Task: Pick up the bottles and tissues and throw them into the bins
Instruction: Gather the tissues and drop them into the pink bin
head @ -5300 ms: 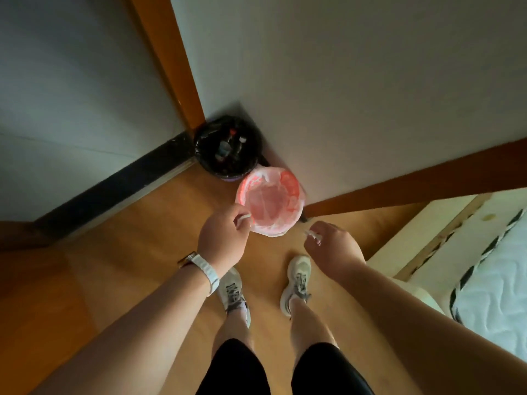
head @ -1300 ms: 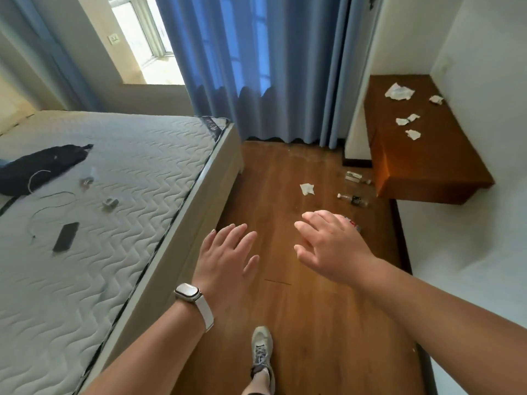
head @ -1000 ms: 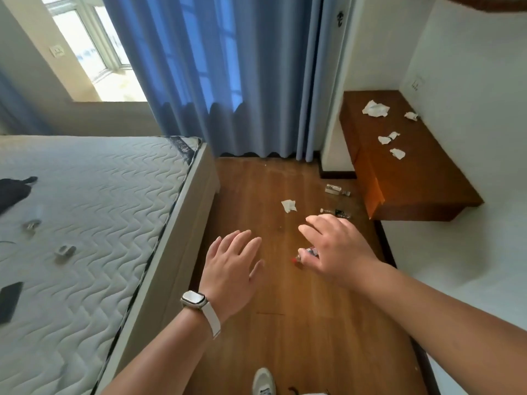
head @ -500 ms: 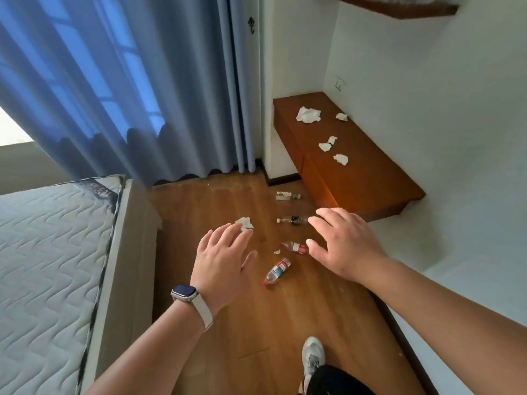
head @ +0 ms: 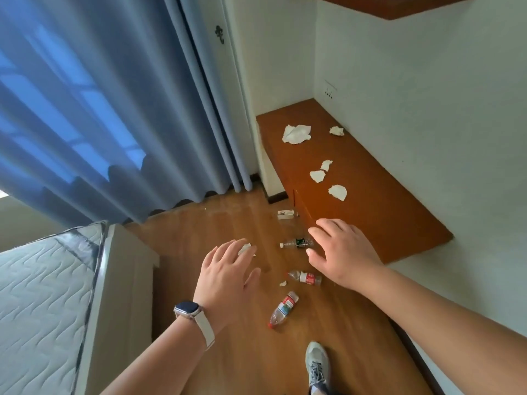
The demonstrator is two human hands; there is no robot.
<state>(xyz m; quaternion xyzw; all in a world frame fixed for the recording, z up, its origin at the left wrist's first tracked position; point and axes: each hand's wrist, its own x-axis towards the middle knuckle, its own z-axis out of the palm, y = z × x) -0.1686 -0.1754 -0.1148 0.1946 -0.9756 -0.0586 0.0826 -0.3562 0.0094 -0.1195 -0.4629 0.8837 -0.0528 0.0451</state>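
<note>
Several plastic bottles lie on the wooden floor: a red-capped one (head: 282, 309) nearest me, a red-labelled one (head: 305, 277), a green-labelled one (head: 295, 243) and a white-labelled one (head: 286, 214) by the bench. A crumpled tissue (head: 247, 249) shows past my left fingertips, and a small scrap (head: 283, 283) lies beside the bottles. More tissues rest on the low brown bench (head: 379, 206), the largest (head: 296, 133) at its far end. My left hand (head: 226, 276) and my right hand (head: 340, 250) hover above the floor, fingers spread, holding nothing. No bin is in view.
A bed with a white quilted mattress (head: 40, 306) fills the left side. Blue curtains (head: 108, 109) hang behind it. White walls enclose the bench on the right. My shoe (head: 317, 364) stands on the floor at the bottom.
The view turned from the bins to the bed side of the room and moved closer to the bottles. Both hands, shut on small tissue bits earlier, are now empty and spread.
</note>
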